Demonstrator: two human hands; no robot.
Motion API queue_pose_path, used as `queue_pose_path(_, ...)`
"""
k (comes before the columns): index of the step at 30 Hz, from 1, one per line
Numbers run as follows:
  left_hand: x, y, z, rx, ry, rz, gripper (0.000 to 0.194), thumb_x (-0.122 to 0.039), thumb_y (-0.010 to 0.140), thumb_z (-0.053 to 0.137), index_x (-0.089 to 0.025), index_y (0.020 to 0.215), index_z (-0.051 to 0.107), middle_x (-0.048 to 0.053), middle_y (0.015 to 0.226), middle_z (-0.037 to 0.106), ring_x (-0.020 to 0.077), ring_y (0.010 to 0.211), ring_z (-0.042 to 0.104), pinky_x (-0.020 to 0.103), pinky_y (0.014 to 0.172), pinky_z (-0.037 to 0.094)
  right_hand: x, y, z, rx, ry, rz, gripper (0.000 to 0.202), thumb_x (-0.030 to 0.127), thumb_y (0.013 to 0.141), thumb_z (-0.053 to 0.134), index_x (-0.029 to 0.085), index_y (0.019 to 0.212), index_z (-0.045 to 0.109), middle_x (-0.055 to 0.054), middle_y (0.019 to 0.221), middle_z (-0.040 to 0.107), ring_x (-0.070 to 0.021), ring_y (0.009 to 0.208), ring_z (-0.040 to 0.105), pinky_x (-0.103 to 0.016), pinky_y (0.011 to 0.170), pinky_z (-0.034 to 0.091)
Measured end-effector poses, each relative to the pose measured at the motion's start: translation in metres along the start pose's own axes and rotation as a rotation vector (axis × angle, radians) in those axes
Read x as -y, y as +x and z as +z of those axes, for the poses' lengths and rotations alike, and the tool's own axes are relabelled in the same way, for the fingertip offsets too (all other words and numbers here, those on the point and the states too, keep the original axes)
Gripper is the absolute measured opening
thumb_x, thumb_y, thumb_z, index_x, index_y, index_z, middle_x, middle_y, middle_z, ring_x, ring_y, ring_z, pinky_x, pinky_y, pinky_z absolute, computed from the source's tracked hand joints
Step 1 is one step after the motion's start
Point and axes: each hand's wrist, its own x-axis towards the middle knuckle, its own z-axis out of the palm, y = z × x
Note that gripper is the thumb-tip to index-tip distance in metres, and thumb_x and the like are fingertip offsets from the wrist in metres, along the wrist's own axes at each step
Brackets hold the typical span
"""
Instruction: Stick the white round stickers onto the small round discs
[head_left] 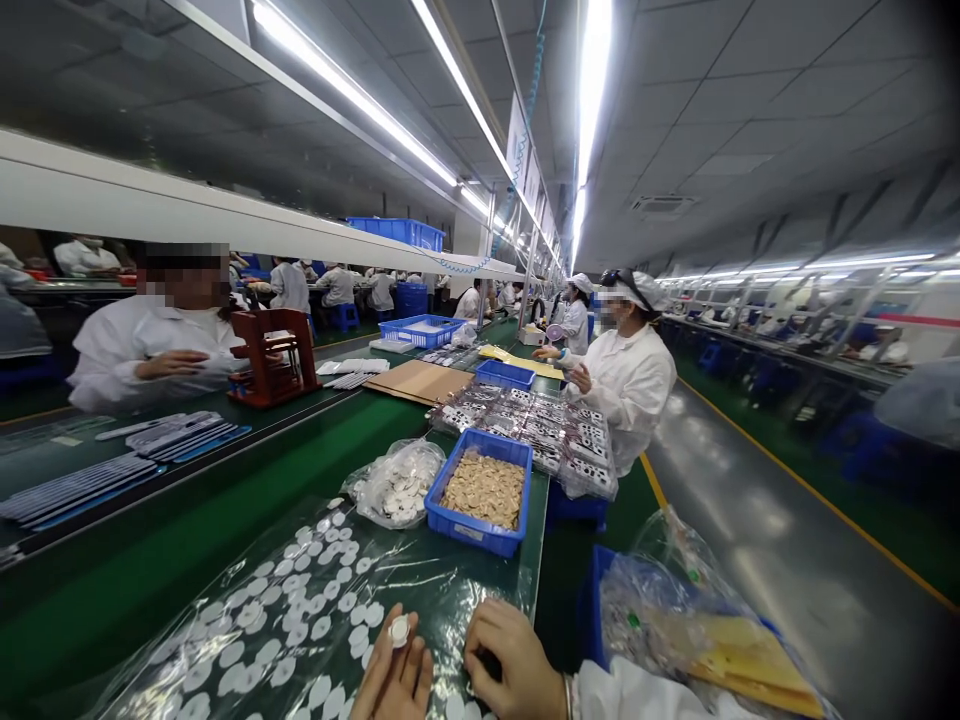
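My left hand (405, 682) is palm up at the bottom of the view, holding a small round white disc (399, 630) at its fingertips. The disc has a paler centre and a yellowish rim. Just to the right, my right hand (511, 655) is curled, its fingers bent in toward the thumb; whether anything is in it is hidden. Many flat white discs (298, 634) lie scattered on a clear plastic sheet (420, 575) left of and beneath my hands.
Ahead stand a blue bin (469, 532) of tan round pieces and a clear bag (401, 485) of white pieces. Behind lie bagged parts (536, 425) and cardboard (418, 380). A blue crate (598, 600) with bags is at right. Co-workers (626, 370) sit along the bench, beside a green belt (247, 475).
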Motion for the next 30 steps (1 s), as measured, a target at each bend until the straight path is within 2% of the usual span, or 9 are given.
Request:
queue_pose_path(6, 0.0003, 0.0002, -0.002, 0.0, 0.001, -0.017, 0.058, -0.01, 0.09, 0.046, -0.026, 0.145, 0.036, 0.009, 0.104, 0.074, 0.0198, 0.083, 0.072, 0.033, 0.076, 0.062, 0.0039, 0.0013, -0.0023, 0.004, 0.019, 0.022, 0.011, 0.012, 0.072, 0.049, 0.021, 0.068, 0.043, 0.0, 0.071, 0.055, -0.0142, 0.068, 0.051, -0.026, 0.062, 0.037)
queue_pose_path(11, 0.0001, -0.0006, -0.0042, 0.024, -0.017, -0.023, 0.061, -0.007, 0.089, 0.046, -0.024, 0.146, 0.032, 0.009, 0.102, 0.074, 0.0195, 0.084, 0.072, 0.032, 0.078, 0.061, 0.0054, 0.0019, -0.0031, 0.007, 0.02, 0.025, 0.011, 0.012, 0.072, 0.049, 0.021, 0.068, 0.043, -0.001, 0.071, 0.055, -0.0142, 0.068, 0.052, -0.027, 0.062, 0.036)
queue_pose_path(19, -0.0008, -0.0061, 0.0032, 0.007, -0.037, -0.021, 0.062, -0.007, 0.089, 0.045, -0.023, 0.147, 0.029, 0.008, 0.097, 0.075, 0.0178, 0.081, 0.072, 0.031, 0.077, 0.06, 0.0043, 0.0015, -0.0034, 0.01, 0.017, 0.021, 0.011, 0.012, 0.073, 0.048, 0.021, 0.069, 0.044, -0.001, 0.071, 0.056, -0.0146, 0.068, 0.052, -0.027, 0.062, 0.037)
queue_pose_path(30, -0.0005, -0.0078, 0.0034, -0.009, -0.009, -0.014, 0.057, -0.007, 0.091, 0.044, -0.023, 0.144, 0.036, 0.009, 0.099, 0.074, 0.0184, 0.082, 0.072, 0.032, 0.077, 0.06, 0.0048, -0.0001, -0.0036, 0.014, 0.016, 0.02, 0.01, 0.012, 0.075, 0.049, 0.02, 0.07, 0.045, -0.001, 0.072, 0.056, -0.0146, 0.069, 0.052, -0.028, 0.062, 0.037)
